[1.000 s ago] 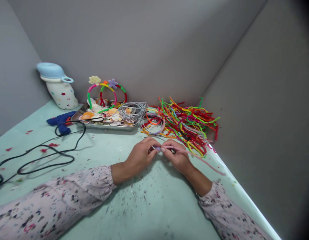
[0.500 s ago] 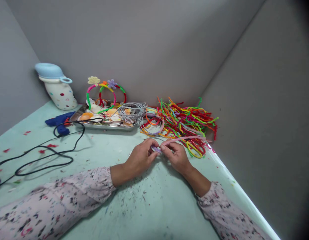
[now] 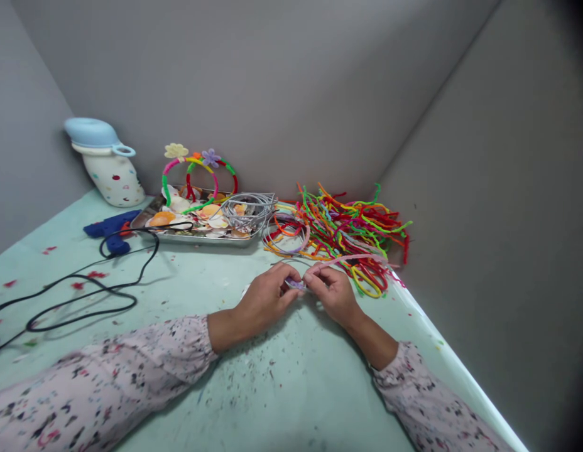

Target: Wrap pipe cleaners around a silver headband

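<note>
Close together over the table, both hands are closed at the fingertips. My left hand (image 3: pixel 267 290) pinches a hoop partly wrapped in purple pipe cleaner (image 3: pixel 294 284); most of that hoop is hidden by the fingers. My right hand (image 3: pixel 333 290) pinches a pale pink pipe cleaner (image 3: pixel 355 258), whose loose end stretches off to the right. The fingertips of the two hands nearly meet where the pink strand reaches the hoop. Just beyond them lies a heap of coloured pipe cleaners (image 3: pixel 352 220), with several thin hoops (image 3: pixel 306 235) at its left side.
A metal tray (image 3: pixel 201 239) holds shells and a coil of grey wire (image 3: pixel 249 210). Two flower-topped hoops (image 3: pixel 211 176) stand on it. At left are a blue glue gun (image 3: pixel 113 231), its black cable (image 3: pixel 84 276) and a white bottle (image 3: pixel 115 176). The table edge (image 3: pixel 461 367) runs along the right.
The hands stay almost in place, with a slight shift of the fingers around the purple-wrapped part. The pink pipe cleaner's loose length has dipped or shifted slightly.
</note>
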A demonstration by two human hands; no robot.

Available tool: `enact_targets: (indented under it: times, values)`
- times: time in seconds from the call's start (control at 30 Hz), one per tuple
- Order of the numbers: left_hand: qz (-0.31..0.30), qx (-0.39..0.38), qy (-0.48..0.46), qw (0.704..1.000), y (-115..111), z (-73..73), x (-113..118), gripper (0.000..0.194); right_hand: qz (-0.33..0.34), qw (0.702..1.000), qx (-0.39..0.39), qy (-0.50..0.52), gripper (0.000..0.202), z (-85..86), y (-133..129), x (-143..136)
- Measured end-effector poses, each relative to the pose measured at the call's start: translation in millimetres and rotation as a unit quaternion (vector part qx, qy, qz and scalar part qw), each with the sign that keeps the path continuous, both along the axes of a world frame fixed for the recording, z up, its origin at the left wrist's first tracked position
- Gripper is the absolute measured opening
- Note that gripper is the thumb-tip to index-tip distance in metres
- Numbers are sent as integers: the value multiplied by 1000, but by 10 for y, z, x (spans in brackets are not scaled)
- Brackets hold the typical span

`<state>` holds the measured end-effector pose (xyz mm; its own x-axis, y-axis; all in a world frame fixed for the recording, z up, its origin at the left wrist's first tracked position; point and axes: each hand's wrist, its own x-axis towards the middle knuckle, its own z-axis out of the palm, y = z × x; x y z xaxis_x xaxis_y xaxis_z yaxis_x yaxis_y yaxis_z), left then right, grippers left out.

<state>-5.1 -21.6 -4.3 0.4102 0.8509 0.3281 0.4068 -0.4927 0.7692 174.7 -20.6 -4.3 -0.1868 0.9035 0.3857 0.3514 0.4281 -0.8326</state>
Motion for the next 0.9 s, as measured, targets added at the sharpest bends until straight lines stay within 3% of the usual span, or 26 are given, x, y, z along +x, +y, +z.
enact_targets:
  times: [0.5, 0.9]
  values:
    - [-43, 17, -17, 999, -40, 61, -20, 17, -11, 993, 118, -26, 11, 14, -41, -19]
    - [-30, -9, -22, 999, -23, 46, -8, 16, -27, 996, 81, -31, 17, 28, -50, -25]
